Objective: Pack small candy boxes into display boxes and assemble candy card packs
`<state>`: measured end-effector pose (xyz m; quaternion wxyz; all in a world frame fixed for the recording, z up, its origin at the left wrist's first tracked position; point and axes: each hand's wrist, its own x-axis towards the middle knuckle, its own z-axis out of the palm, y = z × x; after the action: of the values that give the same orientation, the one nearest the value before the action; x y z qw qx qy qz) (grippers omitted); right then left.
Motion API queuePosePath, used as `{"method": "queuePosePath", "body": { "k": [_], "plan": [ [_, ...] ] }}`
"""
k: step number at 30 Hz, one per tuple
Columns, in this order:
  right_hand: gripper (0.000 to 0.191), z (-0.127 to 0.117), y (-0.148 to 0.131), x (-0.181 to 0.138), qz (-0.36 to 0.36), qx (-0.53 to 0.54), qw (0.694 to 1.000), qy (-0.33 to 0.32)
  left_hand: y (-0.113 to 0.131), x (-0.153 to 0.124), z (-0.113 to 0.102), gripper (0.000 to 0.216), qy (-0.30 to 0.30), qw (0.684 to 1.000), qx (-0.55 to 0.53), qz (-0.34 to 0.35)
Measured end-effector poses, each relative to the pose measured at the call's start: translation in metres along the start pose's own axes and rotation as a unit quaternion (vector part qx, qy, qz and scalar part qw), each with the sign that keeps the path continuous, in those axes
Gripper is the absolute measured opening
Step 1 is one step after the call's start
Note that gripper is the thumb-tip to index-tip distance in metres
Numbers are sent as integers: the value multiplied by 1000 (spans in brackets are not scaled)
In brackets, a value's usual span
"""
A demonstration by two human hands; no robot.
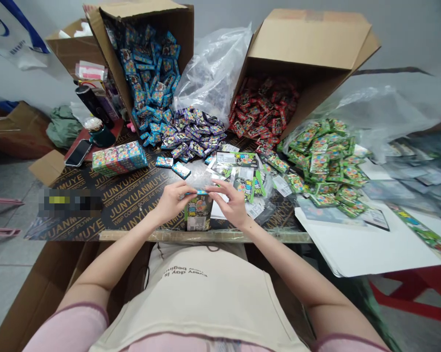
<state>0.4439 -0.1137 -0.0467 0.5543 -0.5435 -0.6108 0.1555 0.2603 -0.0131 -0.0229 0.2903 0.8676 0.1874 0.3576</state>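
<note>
Both my hands meet over a small printed carton (pixel 197 213) standing at the table's near edge. My left hand (pixel 172 199) and my right hand (pixel 231 203) pinch a blue packet (pixel 200 192) at the carton's top, fingers closed on it. Just beyond lie flat printed cards and bags (pixel 242 171). Piles of small packets spread behind: blue ones (pixel 150 78) in a tipped cardboard box, purple ones (pixel 193 132) on the table, red ones (pixel 262 110) in another tipped box, green ones (pixel 325 164) on a plastic bag.
A wrapped multicolour block of packets (pixel 120 157) lies at left, with a phone (pixel 78 152) and a dark cup (pixel 100 134) beyond it. White sheets (pixel 367 244) overhang the table at right. Clear plastic bags (pixel 215 68) sit between the boxes. A cardboard box (pixel 37 298) stands on the floor.
</note>
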Motion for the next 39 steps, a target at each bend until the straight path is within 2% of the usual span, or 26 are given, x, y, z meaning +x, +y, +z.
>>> {"method": "queuePosePath", "body": {
  "k": [3, 9, 12, 17, 22, 25, 30, 36, 39],
  "plan": [
    [40, -4, -4, 9, 27, 7, 1000, 6, 0, -1, 2, 13, 12, 1000, -9, -18],
    [21, -16, -27, 34, 30, -17, 999, 41, -5, -7, 4, 15, -2, 999, 43, 30],
    [14, -20, -36, 50, 34, -6, 999, -8, -5, -8, 6, 18, 0, 997, 66, 30],
    [15, -12, -39, 61, 88, 27, 988, -124, -4, -5, 10, 17, 29, 998, 52, -6],
    [17, 2, -29, 57, 124, 61, 978, -157, -7, -3, 14, 9, 80, 995, -17, -55],
    [17, 7, -22, 56, 154, 63, 973, -158, -7, -2, 14, 9, 86, 994, -30, -58],
    [17, 10, -19, 56, 164, 58, 973, -149, 0, -3, 14, 3, 92, 995, -12, -38],
    [16, 18, -13, 52, 181, 76, 972, -129, -2, -4, 25, 23, 130, 989, 17, -73],
    [14, 24, -8, 48, 210, 112, 968, -80, -1, -3, 29, 22, 141, 987, 11, -77]
  ]
}}
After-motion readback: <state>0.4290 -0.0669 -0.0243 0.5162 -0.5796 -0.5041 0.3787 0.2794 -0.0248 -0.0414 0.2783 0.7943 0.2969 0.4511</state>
